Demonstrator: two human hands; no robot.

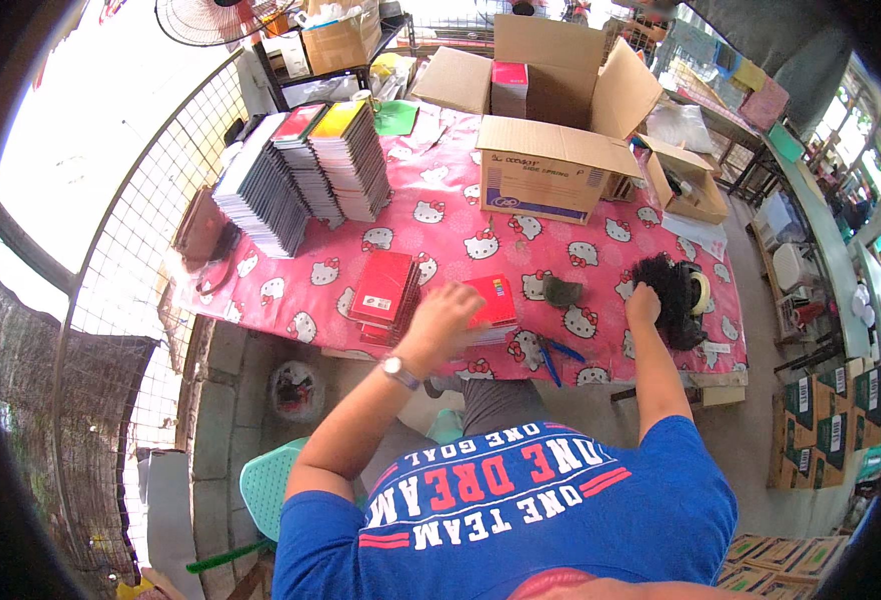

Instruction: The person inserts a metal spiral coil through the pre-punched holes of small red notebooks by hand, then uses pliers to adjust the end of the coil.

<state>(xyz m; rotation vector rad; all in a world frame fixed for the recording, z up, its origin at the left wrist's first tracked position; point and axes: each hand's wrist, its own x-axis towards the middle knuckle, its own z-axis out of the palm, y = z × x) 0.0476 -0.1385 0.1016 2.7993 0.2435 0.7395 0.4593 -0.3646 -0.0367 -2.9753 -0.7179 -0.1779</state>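
Note:
My left hand [445, 322], smeared by motion, hangs between two stacks of red notebooks. On its left is a stack of red notebooks [385, 287]; on its right, a lower red notebook stack [493, 300] is partly covered by the fingers. Its grip cannot be made out. My right hand [644, 304] is at the table's right side with fingers curled, against a black bristly bundle [655, 280]. Whatever those fingers pinch is hidden. Beside the bundle stands a black tape dispenser with a pale tape roll [699, 292].
Blue-handled pliers [553, 358] and a dark green lump [562, 292] lie near the front edge. Tall notebook stacks [359, 160] stand at back left. An open cardboard box [536, 170] and a shallow carton [696, 190] occupy the back right. A green stool [271, 480] is below left.

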